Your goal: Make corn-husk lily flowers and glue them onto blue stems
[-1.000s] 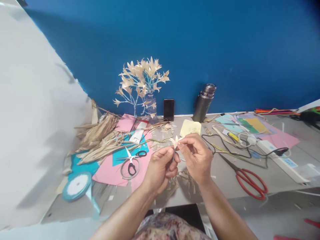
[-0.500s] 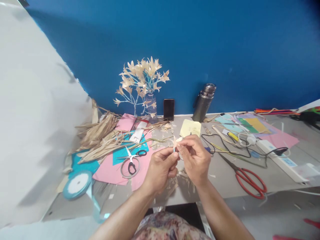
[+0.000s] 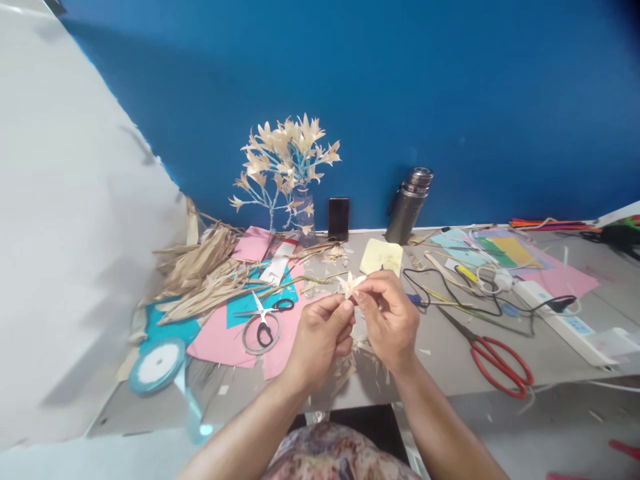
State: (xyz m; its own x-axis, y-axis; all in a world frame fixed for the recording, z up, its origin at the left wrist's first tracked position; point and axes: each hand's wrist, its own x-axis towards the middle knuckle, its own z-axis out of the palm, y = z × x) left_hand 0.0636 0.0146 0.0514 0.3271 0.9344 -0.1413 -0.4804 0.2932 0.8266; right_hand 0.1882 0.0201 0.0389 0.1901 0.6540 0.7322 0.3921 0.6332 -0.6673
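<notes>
A small cream husk flower (image 3: 350, 284) is held up between my two hands, over the middle of the table. My left hand (image 3: 325, 333) is closed, its thumb and forefinger pinching the base of the flower; the stem below is hidden by the fingers. With thumb and forefinger, my right hand (image 3: 390, 319) pinches a petal on the flower's right side. Beneath the hands lie husk scraps (image 3: 373, 357). Behind them stands a clear vase (image 3: 303, 217) with a bunch of similar husk flowers (image 3: 290, 143) on blue-wrapped stems.
On the left are dried husks (image 3: 200, 267), small scissors (image 3: 264, 320) over a ring of tape, and a blue ribbon roll (image 3: 157, 367). Red-handled scissors (image 3: 503, 367), a power strip (image 3: 565, 320) and cables lie right. A phone (image 3: 339, 219) and flask (image 3: 410, 207) stand by the wall.
The flower has tipped over and turned slightly between my fingers, its petals now spreading toward the left. Both hands stay nearly in place, and the view has shifted a little.
</notes>
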